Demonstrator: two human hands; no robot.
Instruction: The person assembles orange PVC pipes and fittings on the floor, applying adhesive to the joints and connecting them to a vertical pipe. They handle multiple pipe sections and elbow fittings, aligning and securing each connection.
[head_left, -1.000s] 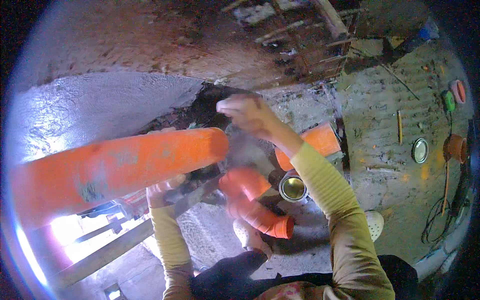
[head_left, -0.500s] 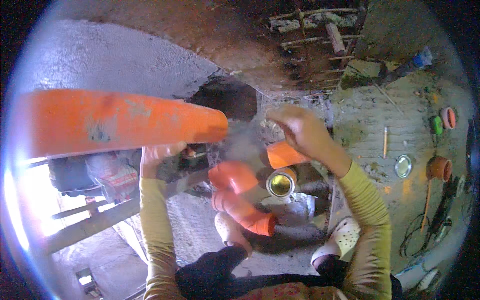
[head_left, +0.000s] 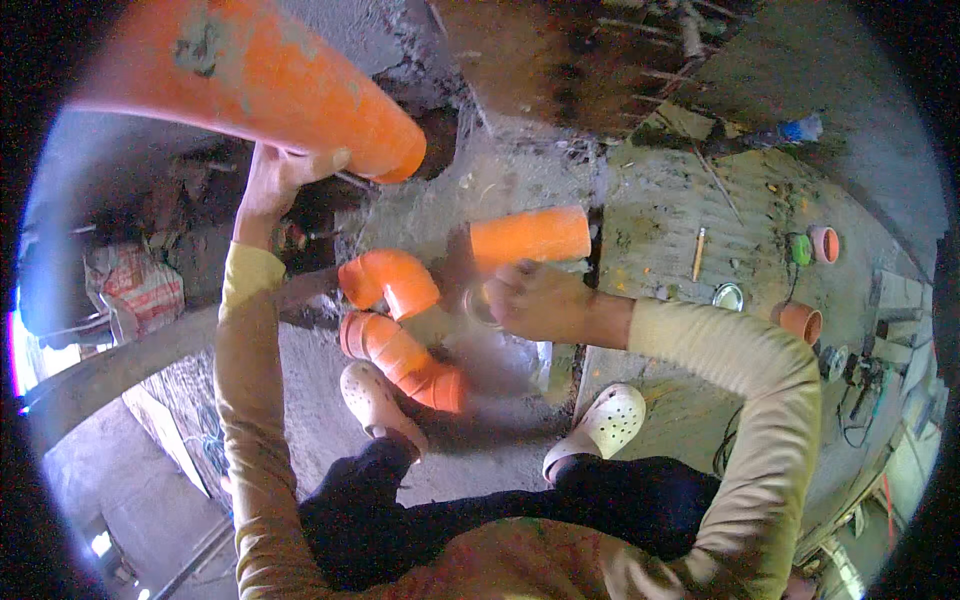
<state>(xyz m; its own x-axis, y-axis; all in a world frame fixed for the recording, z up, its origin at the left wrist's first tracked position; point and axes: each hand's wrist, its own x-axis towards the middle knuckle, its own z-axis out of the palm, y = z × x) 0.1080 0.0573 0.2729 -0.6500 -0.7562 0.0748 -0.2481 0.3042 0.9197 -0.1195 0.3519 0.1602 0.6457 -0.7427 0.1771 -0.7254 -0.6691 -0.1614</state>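
Observation:
My left hand point(head_left: 292, 178) grips a large orange plastic pipe point(head_left: 290, 90) from below, near its open end. The pipe slants from the upper left down toward the middle. My right hand point(head_left: 540, 302) is curled, slightly blurred, over an open tin can point(head_left: 480, 306). Its fingers are closed, and whatever they may hold is hidden. Just beyond that hand lies a short orange pipe piece point(head_left: 532, 236). Left of the can are an orange elbow fitting point(head_left: 390, 280) and, nearer to me, another curved orange fitting point(head_left: 402, 362).
My feet in pale clogs point(head_left: 602, 425) flank the fittings. Right on the concrete lie a pencil-like stick point(head_left: 699, 254), a round lid point(head_left: 729, 297), orange pipe rings point(head_left: 800, 321) and a green roll point(head_left: 801, 250). A beam point(head_left: 130, 350) and a sack point(head_left: 140, 290) are at left.
The pipe's far end has risen, so it now slants down toward its near end. My right hand has come down from above the short pipe piece to the can. The view has shifted.

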